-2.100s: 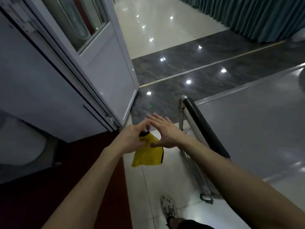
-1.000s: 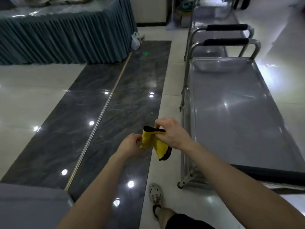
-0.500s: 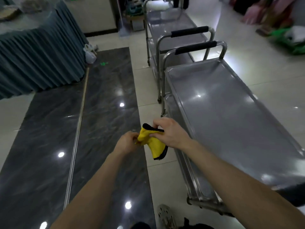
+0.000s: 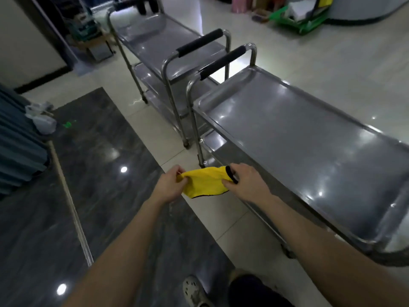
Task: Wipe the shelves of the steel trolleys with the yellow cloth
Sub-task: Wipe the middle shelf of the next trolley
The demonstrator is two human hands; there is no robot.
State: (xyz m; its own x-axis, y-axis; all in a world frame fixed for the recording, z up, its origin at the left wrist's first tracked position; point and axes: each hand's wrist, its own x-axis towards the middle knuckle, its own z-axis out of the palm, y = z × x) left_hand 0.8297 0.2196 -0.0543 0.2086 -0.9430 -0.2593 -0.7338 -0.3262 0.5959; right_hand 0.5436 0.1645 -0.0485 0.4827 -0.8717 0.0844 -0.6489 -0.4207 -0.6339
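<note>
A yellow cloth (image 4: 204, 181) with a black edge is stretched between my two hands in front of me. My left hand (image 4: 170, 185) pinches its left end and my right hand (image 4: 246, 185) grips its right end. Just to the right stands the near steel trolley (image 4: 298, 138), its bare top shelf reaching from centre to the right edge, with a black-gripped handle at its far end. A second steel trolley (image 4: 159, 41) with lower shelves stands behind it. The cloth hangs in the air beside the near trolley's left rim, not touching it.
Dark marble floor strip (image 4: 93, 165) lies to my left, pale tiles underfoot. A blue pleated table skirt (image 4: 20, 151) stands at far left with a white bag (image 4: 42, 120) beside it. Boxes and green items (image 4: 296, 16) clutter the back right. My shoe (image 4: 194, 293) shows below.
My view has swung right from a doorway to the trolleys, which now lie closer. My hands have pulled apart, spreading the bunched cloth wide between them.
</note>
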